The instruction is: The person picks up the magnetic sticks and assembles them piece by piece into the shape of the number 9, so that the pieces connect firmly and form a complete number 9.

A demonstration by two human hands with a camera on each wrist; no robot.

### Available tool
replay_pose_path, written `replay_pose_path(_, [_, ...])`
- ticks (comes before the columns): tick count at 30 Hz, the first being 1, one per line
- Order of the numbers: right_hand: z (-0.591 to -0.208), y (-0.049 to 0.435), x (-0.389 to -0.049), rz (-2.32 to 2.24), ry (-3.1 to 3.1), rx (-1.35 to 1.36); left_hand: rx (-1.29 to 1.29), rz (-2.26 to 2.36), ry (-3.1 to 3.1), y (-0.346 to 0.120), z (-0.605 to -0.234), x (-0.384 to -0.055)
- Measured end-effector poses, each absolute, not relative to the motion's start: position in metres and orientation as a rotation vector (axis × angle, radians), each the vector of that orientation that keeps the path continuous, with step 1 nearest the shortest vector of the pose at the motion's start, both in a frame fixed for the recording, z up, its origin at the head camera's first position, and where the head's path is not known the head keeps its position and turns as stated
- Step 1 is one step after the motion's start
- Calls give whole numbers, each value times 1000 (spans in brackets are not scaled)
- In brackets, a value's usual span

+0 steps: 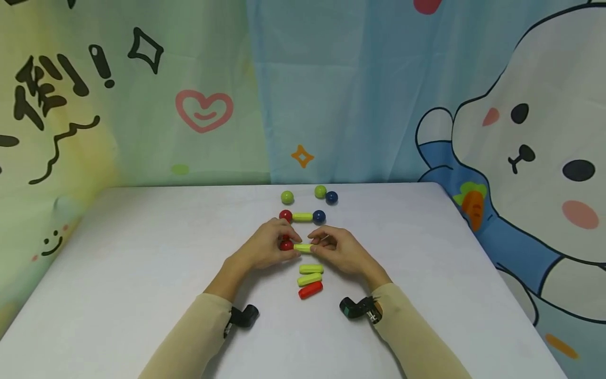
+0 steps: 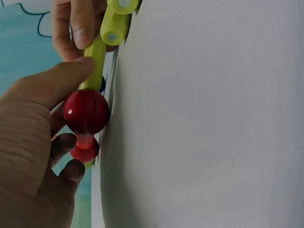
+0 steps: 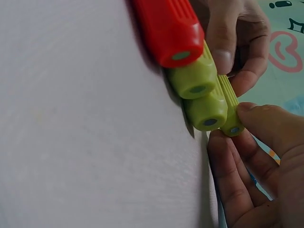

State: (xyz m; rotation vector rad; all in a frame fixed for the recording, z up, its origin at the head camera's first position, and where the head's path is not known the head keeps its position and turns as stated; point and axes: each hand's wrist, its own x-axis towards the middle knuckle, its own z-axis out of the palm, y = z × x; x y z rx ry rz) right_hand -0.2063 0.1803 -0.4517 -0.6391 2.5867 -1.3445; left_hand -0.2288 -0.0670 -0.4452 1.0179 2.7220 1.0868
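Head: the left hand [image 1: 267, 245] grips a red ball [image 1: 286, 245] at the left end of the held lime stick [image 1: 303, 248]; the right hand [image 1: 343, 252] pinches its right end. A ball-ended bar [image 1: 302, 217] lies beyond it.

Left wrist: uneven pulling could part it from the ball.

Right wrist: the loose lime sticks [image 3: 207, 113] beside it, perhaps magnetic, could snag it.

Counts around my fingers [image 3: 229, 171]

Green balls [image 1: 287, 197]: two, past my fingertips. Blue balls [image 1: 319, 217]: two, same side. Red balls [image 1: 286, 245]: two sure, one at my left fingers, one just beyond; a red bit [image 1: 285, 237] there is mostly hidden, uncounted. Yellow-green rods [image 1: 311, 269]: four, one between my fingers, one beyond, two on the near side. Red rod [image 1: 310, 290]: one, near side.
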Motion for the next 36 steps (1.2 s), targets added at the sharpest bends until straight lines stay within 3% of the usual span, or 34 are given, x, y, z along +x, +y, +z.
replay_pose_path(28, [-447, 184, -194, -1409, 2647, -530, 884, 945, 2790, -54, -444, -226])
replay_pose_path(36, [-446, 191, -184, -1274, 2651, -702, 904, 941, 2793, -55, -445, -227])
